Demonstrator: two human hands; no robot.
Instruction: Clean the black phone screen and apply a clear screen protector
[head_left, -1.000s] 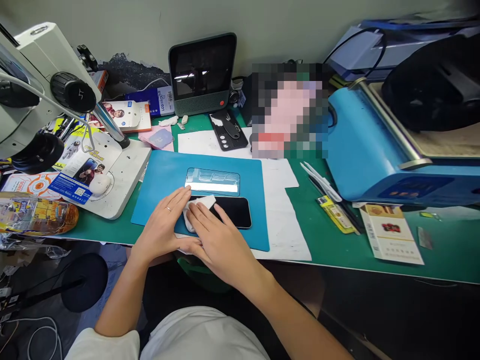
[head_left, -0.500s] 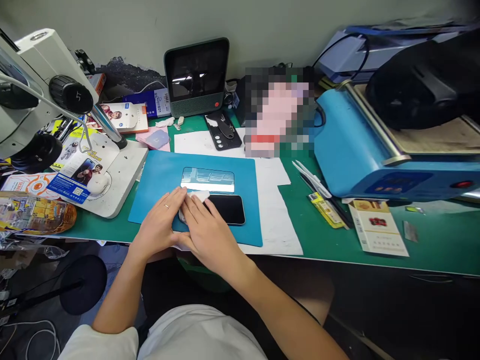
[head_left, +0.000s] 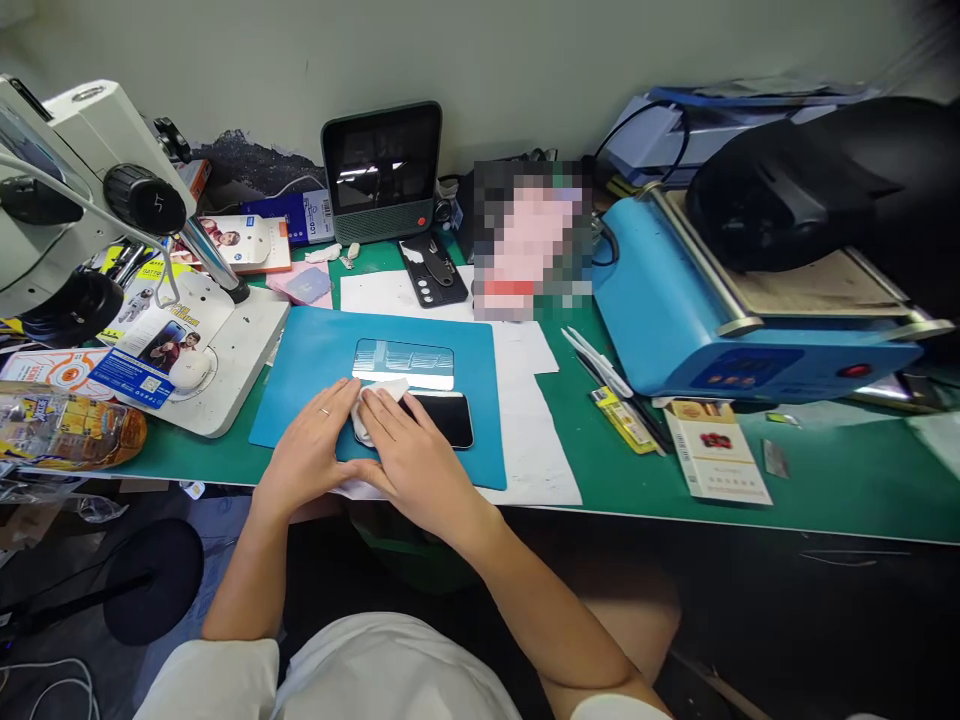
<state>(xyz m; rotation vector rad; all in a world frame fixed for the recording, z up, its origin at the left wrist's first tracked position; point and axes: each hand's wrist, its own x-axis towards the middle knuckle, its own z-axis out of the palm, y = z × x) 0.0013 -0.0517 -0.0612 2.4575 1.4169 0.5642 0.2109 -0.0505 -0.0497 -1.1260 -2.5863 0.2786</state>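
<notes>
A smartphone [head_left: 454,420] with a dark screen lies face up on a blue mat [head_left: 476,370], close to the desk's front edge. My right hand [head_left: 405,440] presses a folded white wipe [head_left: 390,386] onto its left part, fingers close together. At the phone's left end, my left hand [head_left: 307,440] grips the edge, its fingertips touching the wipe. Both thumbs meet in front of the phone, and the hands hide its left end. Just beyond it lies a clear, dark-edged screen glass [head_left: 405,362] with reflections on it.
A microscope [head_left: 142,200] and a drink bottle [head_left: 71,428] stand on the left. Behind the mat are a display device [head_left: 382,170] and a black phone back [head_left: 433,272]. Tweezers [head_left: 600,362], a cigarette pack [head_left: 716,452] and a blue machine [head_left: 675,300] occupy the right.
The camera view has turned slightly right and up, so the desk things appear shifted left. More of the wipe shows between my hands; both hands stay at the phone's left part.
</notes>
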